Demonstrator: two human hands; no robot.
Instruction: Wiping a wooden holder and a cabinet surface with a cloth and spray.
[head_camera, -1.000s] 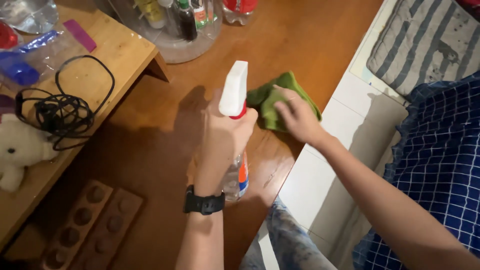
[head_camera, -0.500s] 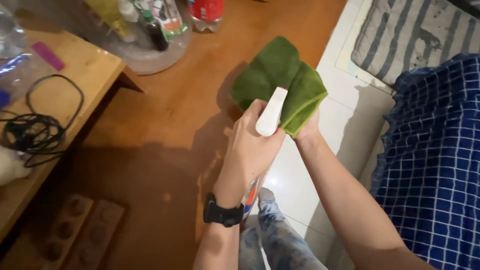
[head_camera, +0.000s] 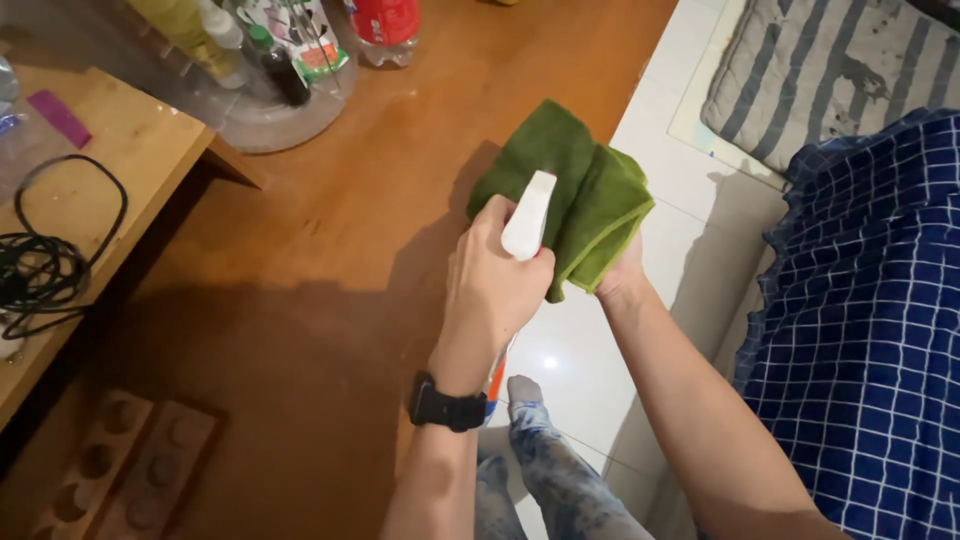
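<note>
The left hand (head_camera: 495, 285) is closed around a spray bottle (head_camera: 527, 217), holding it near the centre of the view. Only the white spray head shows clearly, pointing toward 12 o'clock. The body of the bottle is almost fully hidden behind the hand and wrist; only a small orange and blue part shows below the wrist, beside the black wristwatch (head_camera: 447, 408). The trigger finger cannot be made out.

The right hand (head_camera: 622, 275) holds a green cloth (head_camera: 575, 190) from below. The cloth covers most of this hand, so the fingers are not visible and only the heel of the hand shows at the lower edge of the cloth. The cloth is folded and lifted up, just behind the spray head, at about 1 o'clock from the left hand.

Below both hands is a wooden table (head_camera: 330, 240) of reddish brown colour. At 10 o'clock a lighter wooden shelf (head_camera: 120, 160) carries a black cable (head_camera: 45, 255), cut off by the left edge. At 11 o'clock a clear round tray (head_camera: 270, 115) holds several bottles, whose tops are out of frame. At 7 o'clock lie two wooden boards with round hollows (head_camera: 130, 465), dark and partly cut off. At 3 o'clock is a blue checked fabric (head_camera: 860, 330), and at 1 o'clock a striped grey cushion (head_camera: 810, 70).
</note>
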